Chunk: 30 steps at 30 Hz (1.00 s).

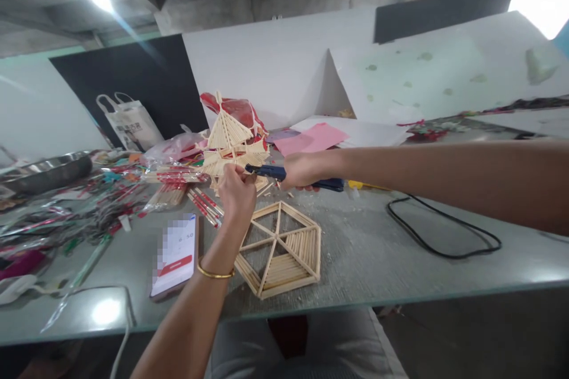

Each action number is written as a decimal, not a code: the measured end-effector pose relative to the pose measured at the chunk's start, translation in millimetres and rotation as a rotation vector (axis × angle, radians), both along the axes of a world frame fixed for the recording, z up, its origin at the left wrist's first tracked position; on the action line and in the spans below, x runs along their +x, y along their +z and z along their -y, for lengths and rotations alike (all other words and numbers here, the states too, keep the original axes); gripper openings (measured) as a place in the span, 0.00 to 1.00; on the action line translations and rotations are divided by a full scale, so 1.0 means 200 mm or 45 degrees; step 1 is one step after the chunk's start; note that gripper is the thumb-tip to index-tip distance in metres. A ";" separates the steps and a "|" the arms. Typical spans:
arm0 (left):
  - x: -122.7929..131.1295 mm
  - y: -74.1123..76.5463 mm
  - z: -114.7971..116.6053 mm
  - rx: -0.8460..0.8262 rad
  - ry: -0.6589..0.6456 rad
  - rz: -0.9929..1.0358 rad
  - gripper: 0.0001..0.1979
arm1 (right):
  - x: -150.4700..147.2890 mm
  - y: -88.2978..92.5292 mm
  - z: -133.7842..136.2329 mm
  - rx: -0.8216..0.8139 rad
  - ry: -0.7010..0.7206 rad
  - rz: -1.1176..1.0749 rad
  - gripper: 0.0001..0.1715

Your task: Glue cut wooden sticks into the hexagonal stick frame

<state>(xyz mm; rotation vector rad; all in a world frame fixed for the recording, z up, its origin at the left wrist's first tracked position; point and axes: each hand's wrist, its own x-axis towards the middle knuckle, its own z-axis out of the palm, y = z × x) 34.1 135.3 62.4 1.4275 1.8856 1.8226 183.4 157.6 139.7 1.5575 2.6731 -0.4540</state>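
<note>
My right hand (304,170) is wrapped round dark blue cutters (271,172), their jaws pointing left. Right at those jaws, my left hand (237,188) is closed in a pinch; whatever lies between its fingers is too small and hidden to name. Just behind both hands stands a pagoda-like model (229,130) built of pale wooden sticks, its lower part partly covered by the left hand. Below the hands, a many-sided stick frame (318,249) with spokes lies flat on the table. Some of its sections are filled with sticks laid side by side.
A phone (175,254) lies left of the frame, near packs of red-and-white wrapped sticks (207,206). Craft clutter and a metal bowl (47,169) fill the far left. A black cable loop (444,240) lies at right, pink paper (311,139) behind. The glass-topped table's edge (355,303) is nearest me.
</note>
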 end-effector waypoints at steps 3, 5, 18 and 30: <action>-0.01 0.03 0.02 -0.019 0.086 -0.201 0.10 | -0.02 0.02 0.02 -0.142 0.020 -0.007 0.09; -0.02 0.04 0.01 -0.055 0.111 -0.239 0.09 | -0.03 0.02 0.01 -0.154 0.010 -0.026 0.09; -0.07 0.01 -0.07 -0.116 -0.026 0.076 0.07 | -0.10 0.05 0.02 0.010 0.013 0.184 0.09; -0.08 -0.03 -0.16 -0.095 -0.300 0.645 0.10 | -0.12 0.02 -0.03 -0.029 0.056 0.204 0.12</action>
